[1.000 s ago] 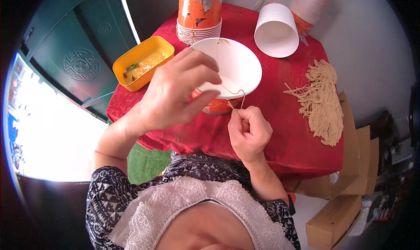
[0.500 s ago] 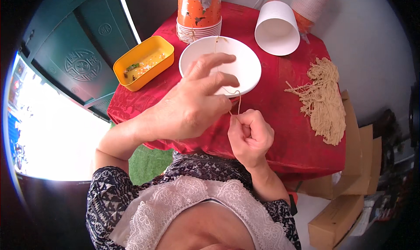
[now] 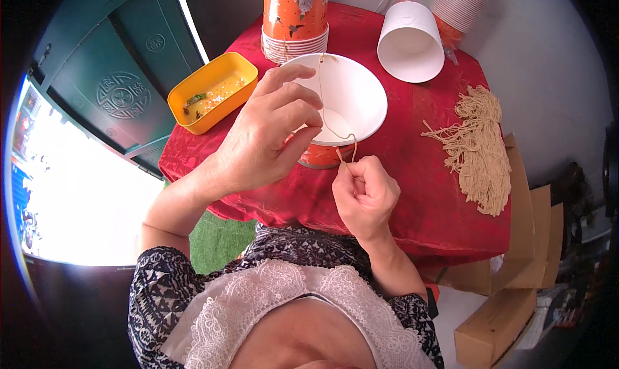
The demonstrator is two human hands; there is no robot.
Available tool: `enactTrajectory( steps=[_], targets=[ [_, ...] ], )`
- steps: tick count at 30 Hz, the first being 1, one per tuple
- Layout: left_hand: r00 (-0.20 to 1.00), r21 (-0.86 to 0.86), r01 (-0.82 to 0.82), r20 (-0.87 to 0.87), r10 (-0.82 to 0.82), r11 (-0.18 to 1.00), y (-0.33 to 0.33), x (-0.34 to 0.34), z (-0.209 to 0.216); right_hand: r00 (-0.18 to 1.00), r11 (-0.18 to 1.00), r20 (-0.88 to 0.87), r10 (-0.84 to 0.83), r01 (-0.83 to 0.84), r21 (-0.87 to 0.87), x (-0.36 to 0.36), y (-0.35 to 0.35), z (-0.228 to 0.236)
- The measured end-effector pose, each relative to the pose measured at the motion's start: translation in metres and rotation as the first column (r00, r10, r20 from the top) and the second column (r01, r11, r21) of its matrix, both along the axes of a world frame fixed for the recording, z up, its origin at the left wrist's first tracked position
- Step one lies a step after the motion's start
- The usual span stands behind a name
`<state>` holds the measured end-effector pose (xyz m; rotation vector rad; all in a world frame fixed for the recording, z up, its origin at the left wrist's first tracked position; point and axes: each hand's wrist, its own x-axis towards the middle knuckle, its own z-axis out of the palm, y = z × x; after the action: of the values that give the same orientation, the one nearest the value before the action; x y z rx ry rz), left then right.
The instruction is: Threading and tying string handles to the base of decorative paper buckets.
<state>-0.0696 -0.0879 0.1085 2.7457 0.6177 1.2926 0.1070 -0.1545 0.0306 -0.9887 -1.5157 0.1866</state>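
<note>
A paper bucket (image 3: 361, 101), white inside and orange outside, stands on the table in front of me. A thin beige string (image 3: 324, 111) runs from its far rim across the opening and over the near rim. Below that near rim, my right hand (image 3: 367, 191) pinches the string's end between thumb and forefinger, with the other fingers curled in. My left hand (image 3: 267, 130) hovers over the bucket's left side, covering part of its rim. Its fingers are bent and apart, and I see nothing between them.
Upside-down nested buckets (image 3: 295, 20) stand behind, near a yellow tray (image 3: 216, 108) with small bits in it. At right are a white-lined bucket on its side (image 3: 411, 43), another bucket stack (image 3: 461, 8) and a bundle of beige strings (image 3: 480, 149). Cardboard boxes (image 3: 493, 327) lie beside the red-covered table (image 3: 438, 208).
My left hand has moved left and away from my right hand, uncovering more of the bucket and string. My right hand keeps its pinch on the string, almost in place.
</note>
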Motion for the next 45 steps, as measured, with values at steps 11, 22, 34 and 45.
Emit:
enactTrajectory(
  steps=[11,22,34,45],
  targets=[
    [1.000,-0.048,0.002,0.002,-0.002,0.999,0.001,-0.001,-0.003,0.999,0.999,0.041,-0.030,0.031,-0.025,0.000,0.003,0.000],
    [0.989,-0.229,0.058,-0.117,-0.087,0.972,0.013,0.001,0.007,0.998,0.999,0.052,-0.041,0.041,-0.008,-0.006,0.013,0.000],
    [0.824,-0.445,0.144,-0.441,-0.356,0.884,0.041,0.017,0.018,0.995,0.996,0.076,-0.069,0.064,0.066,-0.007,0.020,-0.003],
    [0.822,-0.567,0.038,-0.451,-0.349,0.823,0.040,0.023,0.020,0.990,0.993,0.114,-0.079,0.068,0.100,-0.003,0.018,0.004]
  ],
)
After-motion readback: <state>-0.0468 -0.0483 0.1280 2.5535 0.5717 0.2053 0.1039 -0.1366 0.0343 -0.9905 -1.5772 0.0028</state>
